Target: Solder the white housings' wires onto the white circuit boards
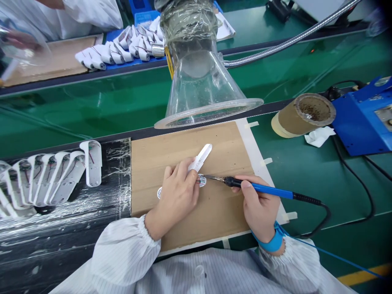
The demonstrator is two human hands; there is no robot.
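My right hand [259, 202] grips a blue soldering iron [272, 190], its metal tip pointing left. That tip is at a small round white part [201, 180] with dark thin wires; whether they touch I cannot tell. My left hand [179, 188] is closed over a white plastic housing [202, 157], whose narrow end sticks out up and to the right. Under the left hand, another round white edge [159, 192] peeks out. All this lies on a brown cardboard sheet [226, 212]. The fingers hide most of the housing.
A clear fume hood [205, 90] hangs just beyond the cardboard. Several white housings with wires [49, 177] stand in a row at left on black wrapped film [70, 241]. At right are a brown pot [306, 114], tissue [320, 136] and blue soldering station [361, 118]. A co-worker's sleeve [94, 14] shows opposite.
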